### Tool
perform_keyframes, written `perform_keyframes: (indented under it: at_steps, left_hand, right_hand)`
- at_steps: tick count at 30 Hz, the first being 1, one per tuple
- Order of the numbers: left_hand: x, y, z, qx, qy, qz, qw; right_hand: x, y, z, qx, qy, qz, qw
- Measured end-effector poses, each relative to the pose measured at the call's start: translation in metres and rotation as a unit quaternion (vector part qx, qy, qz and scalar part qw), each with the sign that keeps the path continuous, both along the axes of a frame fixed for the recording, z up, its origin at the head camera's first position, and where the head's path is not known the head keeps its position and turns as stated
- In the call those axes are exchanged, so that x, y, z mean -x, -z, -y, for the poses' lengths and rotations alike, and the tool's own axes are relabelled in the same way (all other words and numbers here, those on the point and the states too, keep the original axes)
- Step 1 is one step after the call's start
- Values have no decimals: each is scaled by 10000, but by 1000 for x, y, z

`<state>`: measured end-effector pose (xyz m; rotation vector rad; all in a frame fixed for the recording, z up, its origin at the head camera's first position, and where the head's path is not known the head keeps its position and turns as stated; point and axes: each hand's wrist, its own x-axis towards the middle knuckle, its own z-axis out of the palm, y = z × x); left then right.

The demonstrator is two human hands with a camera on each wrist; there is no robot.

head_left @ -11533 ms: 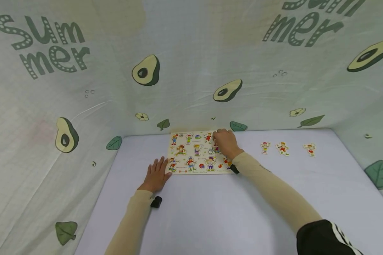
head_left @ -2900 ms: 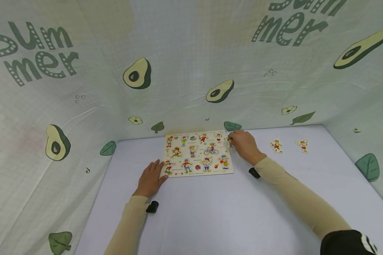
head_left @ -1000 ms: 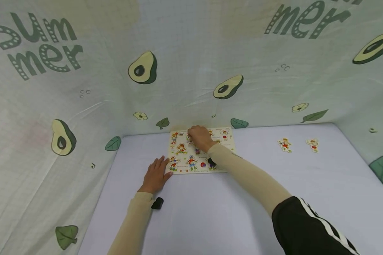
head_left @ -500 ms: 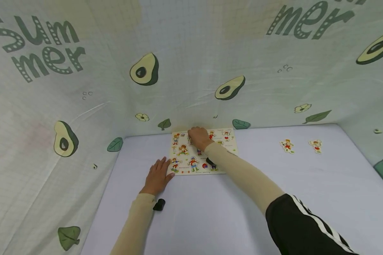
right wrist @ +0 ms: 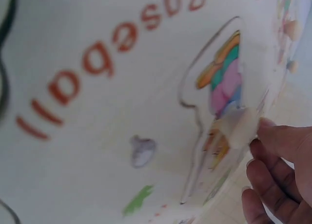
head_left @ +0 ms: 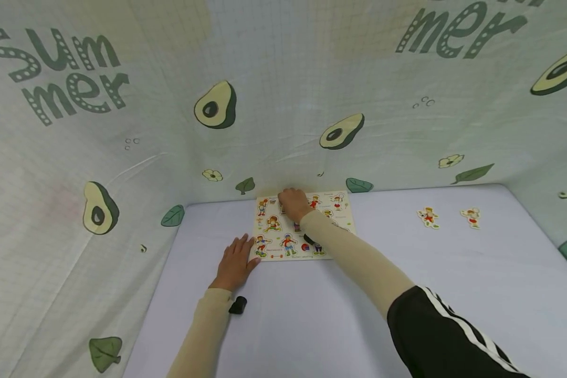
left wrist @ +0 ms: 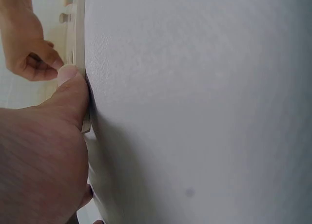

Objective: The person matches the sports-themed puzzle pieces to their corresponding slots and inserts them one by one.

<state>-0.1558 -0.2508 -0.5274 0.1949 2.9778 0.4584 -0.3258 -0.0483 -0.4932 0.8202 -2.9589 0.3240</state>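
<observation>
A wooden peg puzzle board point(head_left: 283, 228) with printed sports figures lies at the back of the table. My left hand point(head_left: 233, 262) rests by its left edge, fingers spread; in the left wrist view the thumb point(left wrist: 70, 90) presses on the board's rim. My right hand point(head_left: 294, 203) is over the board's top row, left of the middle, its fingers curled down at a figure-shaped puzzle piece point(head_left: 282, 210) mostly hidden under them. The right wrist view shows thumb and fingers together behind the round knob point(right wrist: 239, 126) of a nearer piece.
Two loose puzzle pieces lie at the back right: a footballer piece point(head_left: 428, 217) and a red-skirted figure piece point(head_left: 471, 217). The white table point(head_left: 302, 320) meets a hanging cloth printed with avocados point(head_left: 216, 105) right behind the board.
Three loose pieces lay at the right at first; now two do. My right hand brought one from the right side to the board's top row, where it stays. The left hand has kept its place.
</observation>
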Motion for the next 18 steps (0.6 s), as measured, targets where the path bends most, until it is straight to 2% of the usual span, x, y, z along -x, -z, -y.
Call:
perform_keyframes:
  at_steps: [8,18]
  left_hand:
    - [1,-5,-5,-7,16,109,9999]
    - [-2,-5,-2,27,34,52,10000]
  right_hand:
    - [0,-3,-2,-220,89,25,9997]
    - [-6,-10,-21,-650,-59,-339,9973]
